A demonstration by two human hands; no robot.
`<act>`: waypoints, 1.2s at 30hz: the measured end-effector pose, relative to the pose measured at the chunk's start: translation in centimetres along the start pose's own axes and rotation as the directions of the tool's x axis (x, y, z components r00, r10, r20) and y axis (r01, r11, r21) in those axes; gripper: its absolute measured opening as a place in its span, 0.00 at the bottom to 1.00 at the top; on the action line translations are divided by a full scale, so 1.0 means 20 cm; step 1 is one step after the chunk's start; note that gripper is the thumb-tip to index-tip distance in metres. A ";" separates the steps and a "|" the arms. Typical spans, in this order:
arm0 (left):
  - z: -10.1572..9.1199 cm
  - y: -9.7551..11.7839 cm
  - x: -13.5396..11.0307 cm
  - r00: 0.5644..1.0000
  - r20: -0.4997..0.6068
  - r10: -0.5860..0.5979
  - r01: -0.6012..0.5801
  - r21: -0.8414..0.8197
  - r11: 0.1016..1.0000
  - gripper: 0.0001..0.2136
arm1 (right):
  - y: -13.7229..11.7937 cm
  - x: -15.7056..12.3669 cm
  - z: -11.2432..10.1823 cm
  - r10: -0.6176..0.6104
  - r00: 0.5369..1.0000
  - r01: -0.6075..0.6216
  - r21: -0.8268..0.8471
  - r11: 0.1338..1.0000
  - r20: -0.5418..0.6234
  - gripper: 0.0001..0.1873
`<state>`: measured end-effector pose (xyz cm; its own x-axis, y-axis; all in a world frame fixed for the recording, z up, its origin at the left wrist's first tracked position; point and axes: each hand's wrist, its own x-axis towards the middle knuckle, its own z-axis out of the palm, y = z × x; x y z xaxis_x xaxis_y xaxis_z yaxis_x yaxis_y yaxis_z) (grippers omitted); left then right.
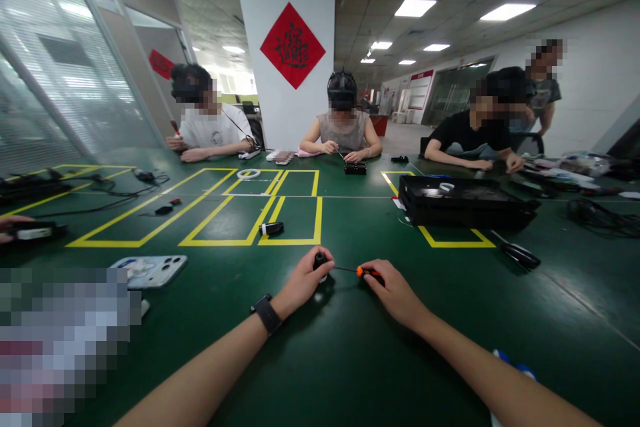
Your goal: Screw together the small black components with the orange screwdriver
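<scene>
My left hand (pixel 305 279) is closed round a small black cylindrical part (pixel 320 259), held upright on the green table (pixel 320 360). My right hand (pixel 390 288) grips a small screwdriver (pixel 367 272) with an orange and black handle. Its thin shaft points left and its tip meets the black part. A black watch sits on my left wrist. Both hands rest low on the table, close together, just in front of me.
A second small black-and-white part (pixel 271 229) lies inside yellow tape lines. A phone (pixel 150 270) lies left. A black tray (pixel 465 203) and a black tool (pixel 520 255) sit right. Cables run at both sides. Several people sit or stand across the table.
</scene>
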<state>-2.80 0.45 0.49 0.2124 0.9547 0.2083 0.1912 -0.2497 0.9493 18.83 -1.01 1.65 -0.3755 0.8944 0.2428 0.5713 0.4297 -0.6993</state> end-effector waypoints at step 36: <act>0.00 -0.02 0.02 0.990 -0.087 -0.110 0.063 -0.424 0.903 0.18 | -0.06 -0.02 -0.02 -0.088 0.996 0.089 0.066 0.994 -0.019 0.10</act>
<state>-2.81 0.86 0.22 0.1062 0.9868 0.1225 -0.2204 -0.0968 0.9706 18.48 -1.80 2.64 -0.4105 0.8553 0.3160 0.4864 0.4986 -0.7175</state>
